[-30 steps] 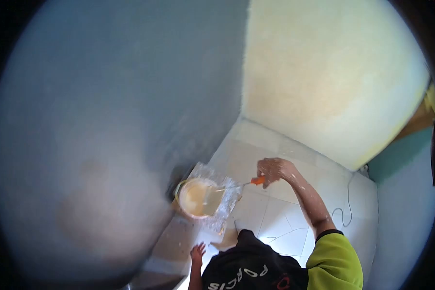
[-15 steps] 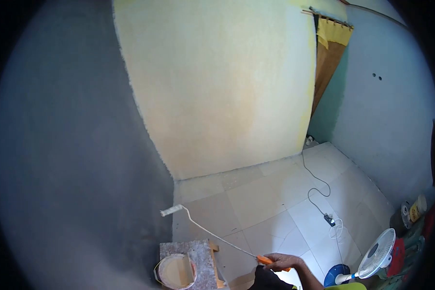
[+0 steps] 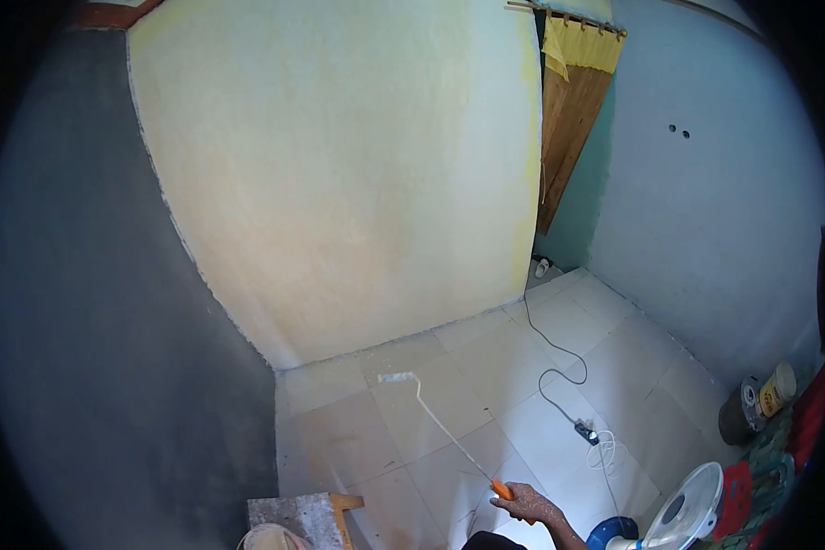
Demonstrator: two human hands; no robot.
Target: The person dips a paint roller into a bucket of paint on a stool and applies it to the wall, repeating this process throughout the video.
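My right hand is wrapped round the orange handle of a paint roller. Its long thin rod reaches up and left to a small white roller head, which overlaps the floor tiles near the foot of the cream wall. At the bottom left a paint bucket stands on a small paint-stained wooden stool, partly cut off by the frame edge. My left hand is out of the picture.
A dark grey wall rises on the left, a pale blue one on the right. A white fan stands at lower right. A power strip and cable lie on the tiles. Containers sit by the right wall; a curtain hangs in the doorway.
The roller head has swung right, away from the grey wall, to over the floor by the cream wall. The view has turned, so the stool and bucket sit lower and further left.
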